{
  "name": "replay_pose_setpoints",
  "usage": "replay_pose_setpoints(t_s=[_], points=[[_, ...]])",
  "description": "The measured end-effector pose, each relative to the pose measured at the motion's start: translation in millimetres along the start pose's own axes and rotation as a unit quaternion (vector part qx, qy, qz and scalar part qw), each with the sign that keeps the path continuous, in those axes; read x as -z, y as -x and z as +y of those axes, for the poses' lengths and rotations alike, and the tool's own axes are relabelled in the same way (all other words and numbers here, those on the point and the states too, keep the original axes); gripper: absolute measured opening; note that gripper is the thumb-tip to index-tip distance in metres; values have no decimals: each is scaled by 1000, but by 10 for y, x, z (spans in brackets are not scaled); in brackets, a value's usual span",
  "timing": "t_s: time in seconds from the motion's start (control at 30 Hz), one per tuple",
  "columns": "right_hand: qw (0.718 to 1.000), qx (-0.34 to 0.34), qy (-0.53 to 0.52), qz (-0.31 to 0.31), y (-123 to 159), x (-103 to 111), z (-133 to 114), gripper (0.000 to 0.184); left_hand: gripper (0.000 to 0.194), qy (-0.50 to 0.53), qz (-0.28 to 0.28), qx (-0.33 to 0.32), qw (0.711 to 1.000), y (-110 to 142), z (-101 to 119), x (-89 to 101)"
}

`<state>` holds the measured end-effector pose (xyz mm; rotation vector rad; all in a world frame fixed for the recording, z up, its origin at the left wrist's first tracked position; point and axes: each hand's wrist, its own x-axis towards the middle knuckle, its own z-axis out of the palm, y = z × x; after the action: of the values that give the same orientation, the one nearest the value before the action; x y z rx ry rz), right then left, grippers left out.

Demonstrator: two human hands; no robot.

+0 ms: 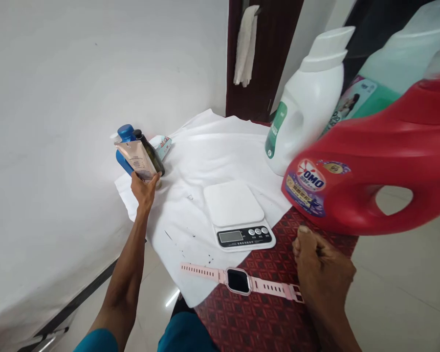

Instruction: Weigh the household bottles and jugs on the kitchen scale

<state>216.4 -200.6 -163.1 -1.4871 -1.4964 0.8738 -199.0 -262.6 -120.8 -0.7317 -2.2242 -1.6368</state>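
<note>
My left hand (143,189) reaches to the far left of the table and is closed on a beige squeeze tube (135,157), held upright. Right behind the tube stand a blue bottle (123,142) and a dark bottle (151,150). My right hand (320,274) is curled into a fist on the red patterned tablecloth (256,318), and nothing shows in it. Its thumb lies just under a large red OMO detergent jug (370,166). The jug leans with its base to the left and is blurred at the top. A pink smartwatch (239,281) lies flat left of the fist.
A white kitchen scale (238,215) sits mid-table on a white cloth (205,146). A white detergent jug (308,102) and a green one (388,68) stand at the back right. A small packet (163,144) lies behind the bottles. The white wall (77,98) is on the left, and a dark door (271,54) with a hanging towel is behind.
</note>
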Motion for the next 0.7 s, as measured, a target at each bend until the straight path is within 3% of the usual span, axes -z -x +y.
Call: replay_pose_setpoints(t_s=[0.17, 0.3, 0.37, 0.47, 0.53, 0.57, 0.63, 0.7], points=[[1000, -9, 6, 3, 18, 3, 3, 52, 65, 8, 25, 18, 1000, -82, -144, -211], [1000, -2, 11, 4, 7, -5, 29, 54, 70, 26, 28, 14, 999, -49, -98, -229], [1000, 10, 4, 7, 2, -17, 38, 55, 84, 32, 46, -11, 998, 46, -7, -184], [999, 36, -15, 12, 4, -39, 40, 56, 99, 28, 75, -101, 992, 305, 249, -130], [999, 41, -23, 12, 7, -56, 40, 56, 92, 42, 31, -157, 986, 534, 522, -145], [999, 43, -26, 13, 8, -63, 41, 56, 85, 58, -19, -178, 982, 663, 697, -168], [998, 47, -28, 14, 9, -77, 47, 55, 69, 108, -142, -199, 964, 960, 1119, -229], [998, 53, -26, 20, 1, -91, 60, 54, 59, 167, -273, -212, 923, 1307, 1590, -298]])
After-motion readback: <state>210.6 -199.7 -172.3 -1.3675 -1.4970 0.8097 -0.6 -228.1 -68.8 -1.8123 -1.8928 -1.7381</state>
